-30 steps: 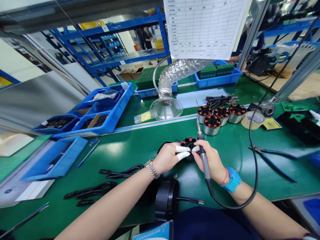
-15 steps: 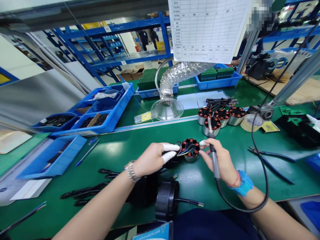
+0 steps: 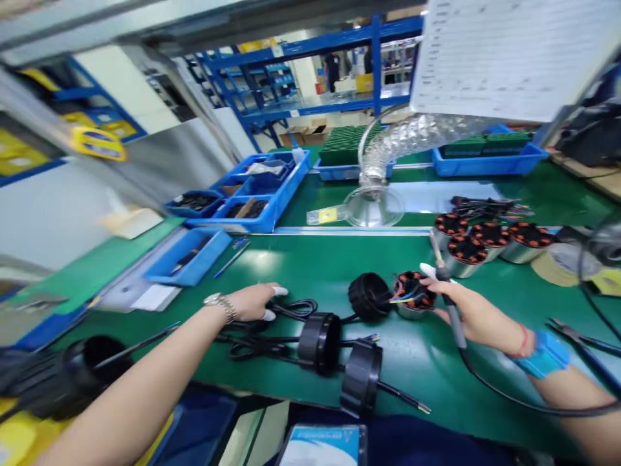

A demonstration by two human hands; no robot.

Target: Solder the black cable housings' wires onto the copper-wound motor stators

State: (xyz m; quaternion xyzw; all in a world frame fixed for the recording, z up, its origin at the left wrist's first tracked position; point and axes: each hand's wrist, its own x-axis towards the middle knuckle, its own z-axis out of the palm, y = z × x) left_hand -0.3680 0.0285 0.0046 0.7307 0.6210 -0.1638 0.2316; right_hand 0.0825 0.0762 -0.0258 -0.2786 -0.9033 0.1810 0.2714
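Observation:
My right hand (image 3: 466,307) grips a soldering iron (image 3: 451,310), its tip pointing up. Fingers of that same hand also rest on a motor stator (image 3: 411,294) with copper windings. Coloured wires run from the stator into a round black plastic housing (image 3: 369,296) on its left. My left hand (image 3: 250,303), with white fingertip covers, reaches over coiled black cable (image 3: 295,309), thumb and index finger apart; its other fingers are hidden. Two more black housings (image 3: 319,343) lie nearer to me, with stripped cable ends poking out.
More stators (image 3: 466,254) stand at the right, in front of a wire bundle (image 3: 485,208). A fume funnel (image 3: 373,206) hangs mid-table. Blue bins (image 3: 286,202) are at the left back, pliers (image 3: 577,336) at the right. Another black housing (image 3: 92,362) sits at the lower left.
My left hand has left the stator's wires and moved left to the cables. My right hand stays at the stator with the iron. The view has turned left.

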